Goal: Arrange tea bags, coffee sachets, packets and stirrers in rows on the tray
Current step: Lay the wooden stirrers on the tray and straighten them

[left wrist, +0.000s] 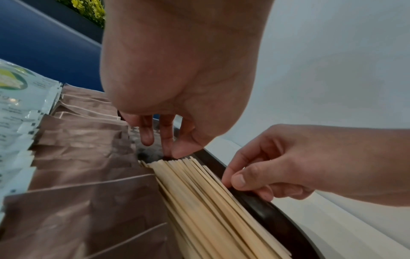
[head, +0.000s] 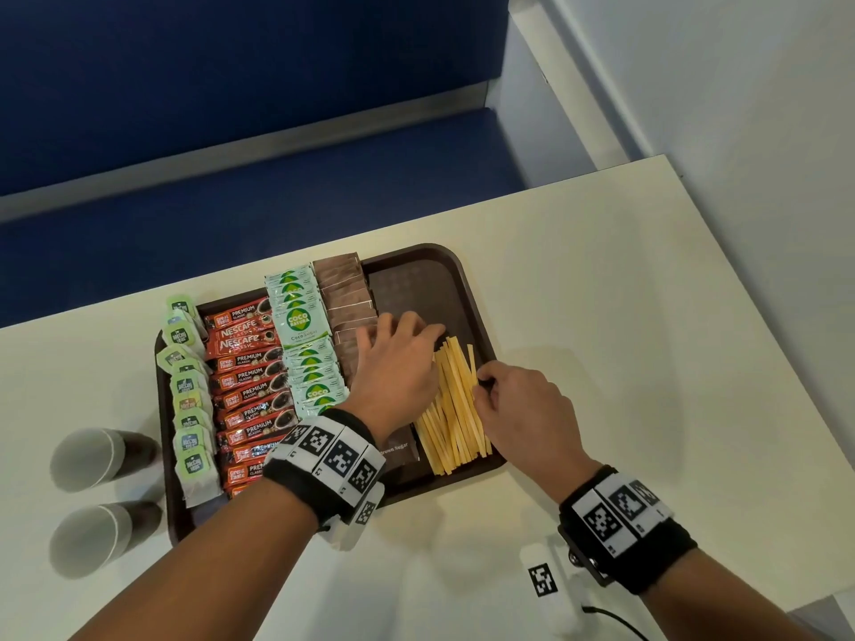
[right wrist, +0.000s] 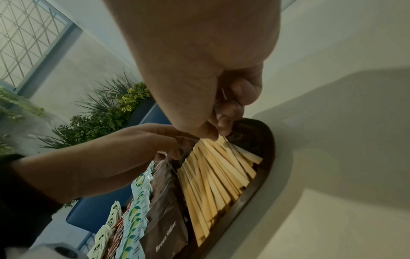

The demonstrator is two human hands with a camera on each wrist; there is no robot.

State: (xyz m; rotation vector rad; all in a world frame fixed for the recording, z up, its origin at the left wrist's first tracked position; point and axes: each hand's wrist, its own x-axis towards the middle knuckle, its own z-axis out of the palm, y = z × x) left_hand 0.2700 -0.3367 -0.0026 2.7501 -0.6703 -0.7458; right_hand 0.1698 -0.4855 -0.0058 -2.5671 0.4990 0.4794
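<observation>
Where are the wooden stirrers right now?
In the head view the wooden stirrers lie in the tray's near right corner, just right of the brown sugar packets, with both hands at them.

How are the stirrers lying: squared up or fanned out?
Fanned out. The wooden stirrers lie flat on the tray, far ends spread and uneven, some crossing. The left hand and right hand touch them at each side.
</observation>
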